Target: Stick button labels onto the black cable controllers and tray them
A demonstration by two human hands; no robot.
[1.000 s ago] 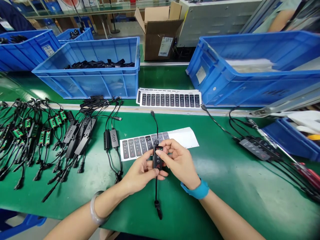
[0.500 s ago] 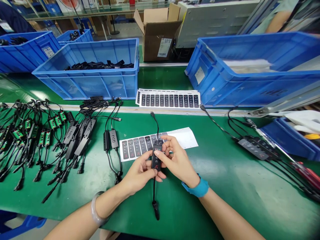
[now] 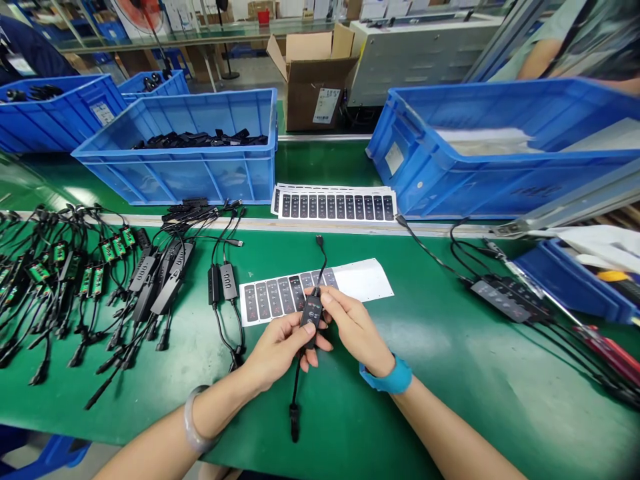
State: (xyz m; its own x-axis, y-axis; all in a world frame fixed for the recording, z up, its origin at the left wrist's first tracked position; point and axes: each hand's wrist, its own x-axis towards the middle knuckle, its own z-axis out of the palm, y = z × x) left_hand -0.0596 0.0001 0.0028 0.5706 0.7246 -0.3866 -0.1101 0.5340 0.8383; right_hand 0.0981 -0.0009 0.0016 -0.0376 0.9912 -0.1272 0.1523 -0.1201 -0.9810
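Observation:
A small black inline cable controller (image 3: 313,308) with a printed face is held above the green table, tilted slightly, a short lead with a plug at each end. My left hand (image 3: 278,345) grips its lower part, thumb on the face and fingers beneath. The fingers of my right hand (image 3: 356,328) are closed at its upper right edge, near where the cable leaves. Just behind lies a white label sheet (image 3: 367,280), with dark stickers on its left part and bare backing on its right. Two cabled controllers (image 3: 229,281) lie to the left.
Many cabled controllers and green circuit boards (image 3: 117,245) cover the left side. More label sheets (image 3: 336,205) lie at the back, between a blue bin of black parts (image 3: 175,177) and another blue bin (image 3: 465,183). Finished-looking controllers (image 3: 500,300) and a red-handled screwdriver (image 3: 613,353) lie right.
The controller has tilted, its upper end leaning right and its lower plug swinging left. My right thumb has moved off the face to the upper edge. My left thumb has slid up the face.

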